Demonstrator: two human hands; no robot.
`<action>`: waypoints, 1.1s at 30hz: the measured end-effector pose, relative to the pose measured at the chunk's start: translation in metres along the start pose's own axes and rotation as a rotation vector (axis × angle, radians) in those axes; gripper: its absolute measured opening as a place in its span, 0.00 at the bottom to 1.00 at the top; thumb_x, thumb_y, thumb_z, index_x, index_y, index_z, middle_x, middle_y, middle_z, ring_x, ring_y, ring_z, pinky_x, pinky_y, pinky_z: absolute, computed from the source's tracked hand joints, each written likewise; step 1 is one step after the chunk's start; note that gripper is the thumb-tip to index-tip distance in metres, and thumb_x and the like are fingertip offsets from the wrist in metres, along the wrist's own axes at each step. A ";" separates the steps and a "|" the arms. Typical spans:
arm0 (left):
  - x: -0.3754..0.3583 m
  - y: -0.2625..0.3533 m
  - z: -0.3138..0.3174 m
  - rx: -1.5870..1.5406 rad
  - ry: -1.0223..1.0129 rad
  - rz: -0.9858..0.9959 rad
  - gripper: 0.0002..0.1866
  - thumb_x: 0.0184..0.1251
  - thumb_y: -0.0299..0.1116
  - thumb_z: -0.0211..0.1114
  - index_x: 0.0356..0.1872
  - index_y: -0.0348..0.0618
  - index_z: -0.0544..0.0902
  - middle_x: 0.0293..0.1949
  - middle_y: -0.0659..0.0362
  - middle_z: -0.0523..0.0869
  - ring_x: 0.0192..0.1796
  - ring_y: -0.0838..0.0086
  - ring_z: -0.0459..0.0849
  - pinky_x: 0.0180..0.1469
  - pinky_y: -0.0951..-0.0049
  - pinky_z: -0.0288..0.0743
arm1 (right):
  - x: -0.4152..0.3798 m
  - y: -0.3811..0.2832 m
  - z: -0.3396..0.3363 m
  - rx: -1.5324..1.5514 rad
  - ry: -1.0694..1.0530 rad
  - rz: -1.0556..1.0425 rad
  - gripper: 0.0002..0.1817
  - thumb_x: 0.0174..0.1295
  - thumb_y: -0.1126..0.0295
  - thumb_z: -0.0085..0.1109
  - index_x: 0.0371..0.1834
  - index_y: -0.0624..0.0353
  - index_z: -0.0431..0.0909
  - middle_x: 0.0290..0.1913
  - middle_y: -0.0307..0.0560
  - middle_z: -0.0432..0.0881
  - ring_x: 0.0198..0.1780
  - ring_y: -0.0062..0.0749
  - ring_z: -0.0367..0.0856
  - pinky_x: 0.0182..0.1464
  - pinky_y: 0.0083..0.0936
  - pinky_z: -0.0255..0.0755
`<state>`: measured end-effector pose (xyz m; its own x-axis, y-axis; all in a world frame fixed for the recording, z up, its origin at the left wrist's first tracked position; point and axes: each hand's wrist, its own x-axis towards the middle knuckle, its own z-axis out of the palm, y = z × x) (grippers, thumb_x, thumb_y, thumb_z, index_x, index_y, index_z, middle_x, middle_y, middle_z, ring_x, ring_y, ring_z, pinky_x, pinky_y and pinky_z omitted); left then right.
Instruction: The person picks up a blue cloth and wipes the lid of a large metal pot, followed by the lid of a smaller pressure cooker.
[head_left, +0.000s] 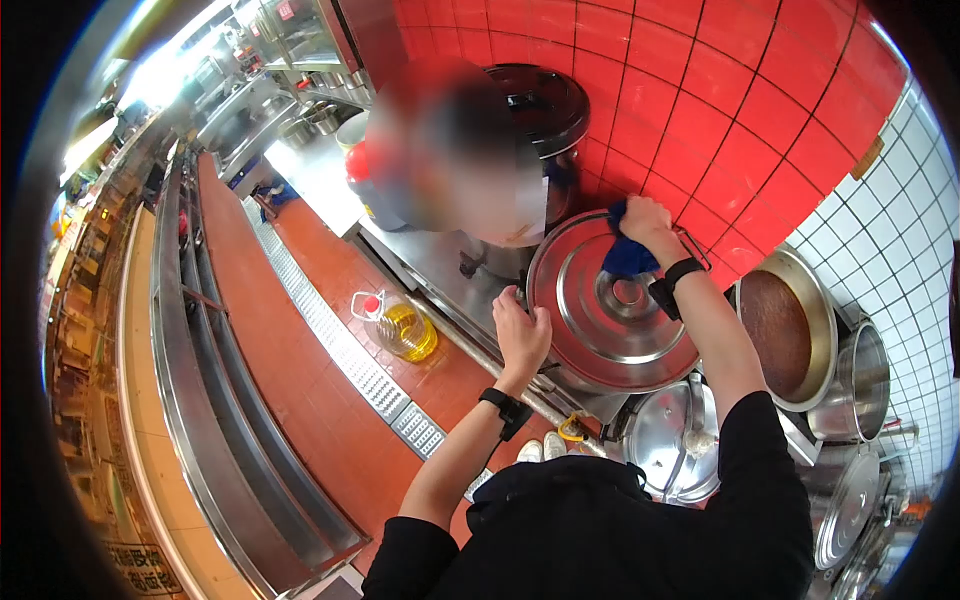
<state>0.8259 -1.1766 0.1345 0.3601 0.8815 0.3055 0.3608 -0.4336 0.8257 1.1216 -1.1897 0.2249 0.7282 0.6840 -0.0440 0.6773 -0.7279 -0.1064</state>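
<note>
A large steel pot (560, 380) stands on the metal counter, covered by a round steel lid (590, 345) with a raised knob in its middle. My right hand (650, 217) is closed on a dark blue cloth (630, 258), which lies bunched on the far right part of the lid. A wire handle (695, 248) sticks out beside my right wrist. At the pot's left rim, my left hand (522, 335) is curled, thumb on the rim side and fingers outside it. Exactly what those fingers grip is partly hidden.
A blurred person (455, 150) stands beyond the pot, before a black-lidded container (540, 105). An open pot of brown contents (775, 330) and a lidded pot (660, 440) stand at right. An oil jug (408, 333) is on the floor beside a drain grate (345, 340).
</note>
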 end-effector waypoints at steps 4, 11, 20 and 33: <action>0.002 -0.004 0.003 0.005 -0.005 0.001 0.26 0.60 0.30 0.62 0.58 0.28 0.71 0.49 0.42 0.76 0.53 0.49 0.75 0.57 0.54 0.70 | -0.020 -0.041 0.017 0.059 -0.016 -0.240 0.18 0.53 0.67 0.60 0.45 0.65 0.86 0.49 0.65 0.86 0.52 0.58 0.86 0.54 0.50 0.80; 0.002 -0.008 0.004 0.011 0.008 0.029 0.25 0.60 0.30 0.64 0.58 0.29 0.71 0.50 0.40 0.76 0.53 0.47 0.75 0.58 0.53 0.70 | -0.074 -0.094 0.025 0.063 -0.172 -0.546 0.18 0.54 0.63 0.59 0.45 0.61 0.85 0.47 0.66 0.86 0.51 0.61 0.85 0.55 0.53 0.78; 0.002 -0.011 0.000 0.085 -0.075 0.133 0.37 0.61 0.29 0.62 0.75 0.42 0.67 0.52 0.42 0.76 0.55 0.46 0.74 0.59 0.53 0.71 | -0.212 -0.049 0.024 0.205 -0.082 -0.488 0.21 0.62 0.63 0.59 0.57 0.57 0.74 0.46 0.63 0.82 0.44 0.63 0.84 0.48 0.54 0.79; 0.003 -0.009 0.000 0.080 -0.074 0.118 0.32 0.61 0.33 0.61 0.70 0.43 0.75 0.52 0.45 0.77 0.53 0.52 0.74 0.60 0.57 0.70 | -0.166 0.091 0.014 0.067 0.165 0.009 0.22 0.63 0.62 0.56 0.59 0.54 0.74 0.47 0.64 0.84 0.44 0.65 0.85 0.48 0.58 0.80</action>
<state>0.8240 -1.1700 0.1281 0.4652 0.8087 0.3600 0.3787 -0.5494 0.7448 1.0608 -1.3685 0.2083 0.7449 0.6566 0.1177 0.6665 -0.7251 -0.1731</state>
